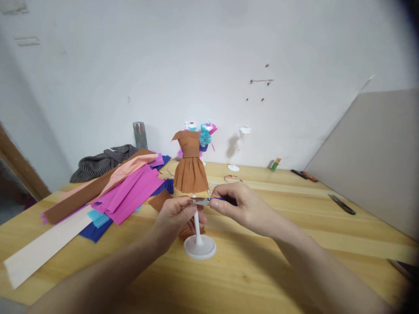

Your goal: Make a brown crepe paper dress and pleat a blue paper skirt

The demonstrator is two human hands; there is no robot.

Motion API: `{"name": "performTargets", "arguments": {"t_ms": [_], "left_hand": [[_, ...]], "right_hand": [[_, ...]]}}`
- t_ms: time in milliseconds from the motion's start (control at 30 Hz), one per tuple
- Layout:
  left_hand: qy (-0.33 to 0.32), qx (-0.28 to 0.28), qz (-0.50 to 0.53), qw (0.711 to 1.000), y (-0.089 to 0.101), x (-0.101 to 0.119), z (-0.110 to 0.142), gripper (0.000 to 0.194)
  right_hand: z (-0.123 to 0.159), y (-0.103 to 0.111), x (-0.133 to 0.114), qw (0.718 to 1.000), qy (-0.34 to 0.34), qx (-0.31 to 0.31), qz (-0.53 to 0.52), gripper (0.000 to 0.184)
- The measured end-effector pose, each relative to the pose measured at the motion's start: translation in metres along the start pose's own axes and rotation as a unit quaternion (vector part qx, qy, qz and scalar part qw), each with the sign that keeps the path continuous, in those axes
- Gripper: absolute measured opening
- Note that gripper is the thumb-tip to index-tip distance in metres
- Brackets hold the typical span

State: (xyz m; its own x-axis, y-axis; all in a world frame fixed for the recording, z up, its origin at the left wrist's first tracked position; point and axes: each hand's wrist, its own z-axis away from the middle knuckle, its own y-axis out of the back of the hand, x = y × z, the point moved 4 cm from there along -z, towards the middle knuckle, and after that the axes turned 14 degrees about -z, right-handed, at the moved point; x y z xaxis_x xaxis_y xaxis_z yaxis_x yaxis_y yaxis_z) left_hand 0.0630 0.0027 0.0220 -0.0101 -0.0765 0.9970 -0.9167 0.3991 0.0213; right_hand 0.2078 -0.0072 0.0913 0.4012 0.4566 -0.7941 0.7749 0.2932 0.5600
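Fingers (220,206) of your right hand (248,213) close round blue-handled scissors (201,201), blades toward your left hand (175,214), whose grip I cannot make out; the brown dress (190,168) rises beyond, presumably steadied by its white stand (200,247).

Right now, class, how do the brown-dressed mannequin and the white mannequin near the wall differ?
The brown-dressed mannequin wears a pleated skirt; the white mannequin shows no coloured clothing.
The brown-dressed mannequin stands nearer the camera; the white mannequin stands farther back.
The brown-dressed mannequin looks larger in view than the white mannequin.
Both are upright on round white bases.
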Motion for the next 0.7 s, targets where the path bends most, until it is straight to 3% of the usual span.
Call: {"name": "performTargets", "arguments": {"t_ms": [700], "left_hand": [[0.015, 0.036, -0.019, 0.999, 0.0014, 0.0004, -0.0002, 0.033]], "right_hand": [[-0.002, -0.003, -0.0014, 0.996, -0.033, 0.009, -0.076, 0.043]]}}
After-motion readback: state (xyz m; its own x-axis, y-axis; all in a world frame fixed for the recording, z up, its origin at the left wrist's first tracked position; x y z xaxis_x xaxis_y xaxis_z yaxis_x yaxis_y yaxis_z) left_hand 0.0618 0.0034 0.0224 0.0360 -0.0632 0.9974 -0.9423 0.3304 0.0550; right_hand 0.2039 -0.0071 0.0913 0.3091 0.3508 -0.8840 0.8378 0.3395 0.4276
